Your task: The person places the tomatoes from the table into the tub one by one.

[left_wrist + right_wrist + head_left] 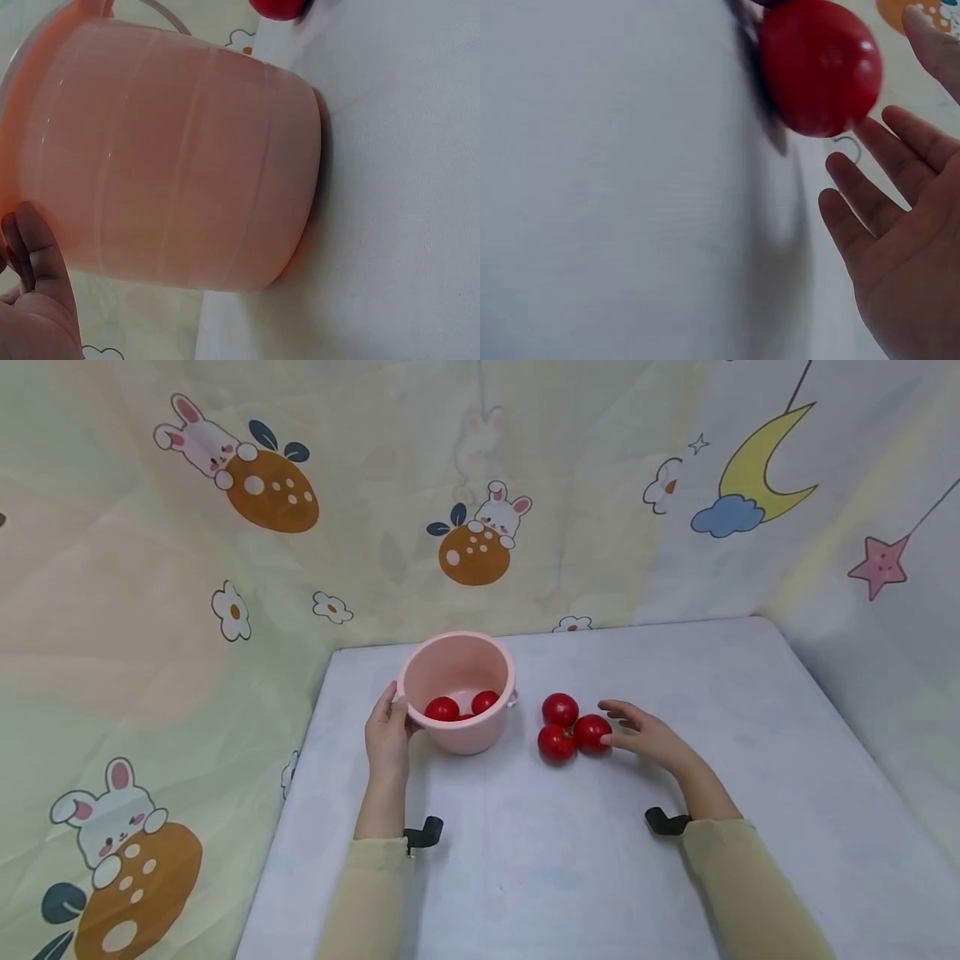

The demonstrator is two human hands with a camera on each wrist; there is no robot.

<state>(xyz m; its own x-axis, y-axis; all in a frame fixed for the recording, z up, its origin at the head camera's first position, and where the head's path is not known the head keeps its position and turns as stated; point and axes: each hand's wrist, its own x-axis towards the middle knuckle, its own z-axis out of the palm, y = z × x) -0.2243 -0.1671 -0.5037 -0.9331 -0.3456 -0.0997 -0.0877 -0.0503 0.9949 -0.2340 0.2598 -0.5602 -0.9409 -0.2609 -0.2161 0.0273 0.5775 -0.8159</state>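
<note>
A pink bucket (471, 739) stands at the back left of the white table, its rim gripped on the left side by my left hand (387, 739). Inside it lie red tomatoes (442, 708), three of them visible, one mostly hidden by the near rim. To the bucket's right, three more tomatoes sit in a close cluster: a back one (560, 709), a front one (557, 744) with a green stem mark, and a right one (592, 734). My right hand (643, 739) is spread beside the right tomato (821, 67), fingertips right at its side.
The white table (540, 860) reaches back to a patterned cloth wall (390, 527) with rabbits and flowers. Cloth also hangs along the left and right sides. Black straps (424, 832) are on both wrists.
</note>
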